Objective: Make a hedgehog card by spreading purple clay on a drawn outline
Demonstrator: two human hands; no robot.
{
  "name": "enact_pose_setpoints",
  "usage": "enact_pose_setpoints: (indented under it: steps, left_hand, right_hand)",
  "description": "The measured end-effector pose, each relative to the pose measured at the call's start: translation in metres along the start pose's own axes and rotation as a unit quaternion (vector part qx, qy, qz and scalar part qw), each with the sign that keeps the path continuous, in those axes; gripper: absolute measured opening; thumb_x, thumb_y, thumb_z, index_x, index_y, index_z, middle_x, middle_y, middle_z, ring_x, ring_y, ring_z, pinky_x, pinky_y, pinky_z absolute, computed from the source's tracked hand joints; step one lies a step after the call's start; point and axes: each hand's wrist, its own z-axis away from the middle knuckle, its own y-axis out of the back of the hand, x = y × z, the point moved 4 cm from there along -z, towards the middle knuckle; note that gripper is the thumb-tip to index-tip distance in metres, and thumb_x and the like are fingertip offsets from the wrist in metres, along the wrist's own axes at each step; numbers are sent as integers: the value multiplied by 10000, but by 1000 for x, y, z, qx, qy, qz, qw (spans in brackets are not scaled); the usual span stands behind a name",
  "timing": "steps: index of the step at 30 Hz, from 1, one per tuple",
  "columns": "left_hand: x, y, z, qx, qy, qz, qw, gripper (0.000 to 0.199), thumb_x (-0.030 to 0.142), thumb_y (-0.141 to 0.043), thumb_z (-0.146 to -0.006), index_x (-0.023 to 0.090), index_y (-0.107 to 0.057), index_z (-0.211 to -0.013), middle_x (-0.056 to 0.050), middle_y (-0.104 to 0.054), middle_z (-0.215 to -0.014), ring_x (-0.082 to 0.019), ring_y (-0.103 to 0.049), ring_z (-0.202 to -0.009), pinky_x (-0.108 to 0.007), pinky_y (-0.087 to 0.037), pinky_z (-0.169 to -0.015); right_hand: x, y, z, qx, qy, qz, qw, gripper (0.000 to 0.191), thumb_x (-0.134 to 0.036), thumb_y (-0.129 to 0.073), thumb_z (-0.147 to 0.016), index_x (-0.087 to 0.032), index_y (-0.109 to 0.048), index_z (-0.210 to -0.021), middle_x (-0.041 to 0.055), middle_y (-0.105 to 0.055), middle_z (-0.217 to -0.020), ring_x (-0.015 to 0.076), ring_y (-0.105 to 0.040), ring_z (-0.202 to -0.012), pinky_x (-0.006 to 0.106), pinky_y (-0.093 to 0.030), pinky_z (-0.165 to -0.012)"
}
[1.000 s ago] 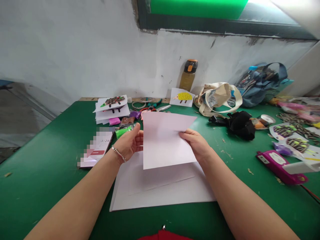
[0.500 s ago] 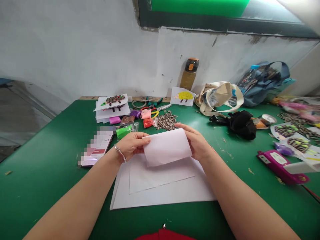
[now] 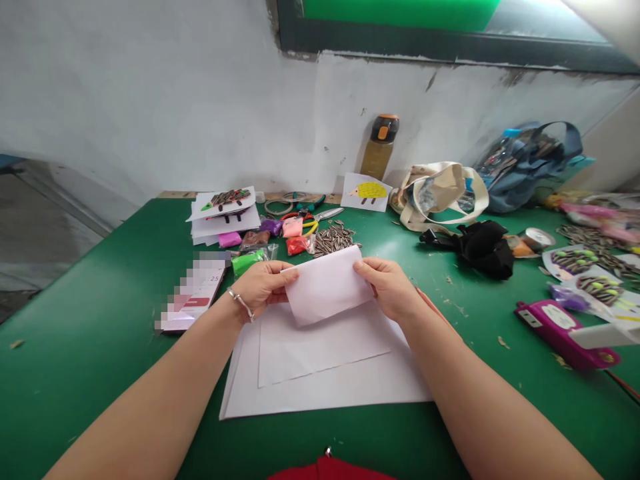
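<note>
Between my two hands is a small white sheet of paper (image 3: 327, 287), tilted up at its right end. My left hand (image 3: 270, 287) pinches its left edge, thumb on top; a silver bracelet circles that wrist. At the right edge my right hand (image 3: 385, 283) grips it between thumb and fingers, the fingers mostly hidden behind. Below lies a stack of larger white paper (image 3: 310, 397), with a smaller torn-edged sheet (image 3: 320, 353) on top. Just beyond the held sheet is a heap of striped sunflower seeds (image 3: 334, 239).
Past my left hand lie a phone (image 3: 195, 297), bagged coloured clay (image 3: 249, 261), scissors (image 3: 325, 215) and stacked seed pictures (image 3: 227, 213). A hedgehog drawing (image 3: 367, 192) leans before a bottle (image 3: 379, 147). To the right are a canvas bag (image 3: 443, 193), a black pouch (image 3: 484, 250) and a magenta device (image 3: 565, 333).
My right hand has shifted its hold, its thumb now on top of the sheet's right edge. The sheet has tilted slightly, its right end rising.
</note>
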Motion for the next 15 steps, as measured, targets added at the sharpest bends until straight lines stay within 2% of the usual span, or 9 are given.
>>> enact_pose_setpoints:
  steps: [7, 15]
  left_hand:
    - [1, 1, -1, 14, -12, -20, 1000, 442, 392, -907, -460, 126, -691, -740, -14, -656, -709, -133, -600, -653, -279, -512, -644]
    - [-2, 0, -4, 8, -42, -100, 994, 435, 454, -868, -497, 115, -711, -719, -29, -646, -657, -127, -546, -584, -237, -414, -534]
  right_hand:
    - [1, 2, -1, 37, -6, 16, 999, 295, -450, -782, -661, -171, -718, -736, -2, -646, -642, 119, -519, -553, 244, -380, -525]
    - [-2, -2, 1, 30, -4, 32, 999, 297, -444, -792, -649, -172, -726, -749, 2, -673, -658, 143, -563, -581, 265, -410, -549]
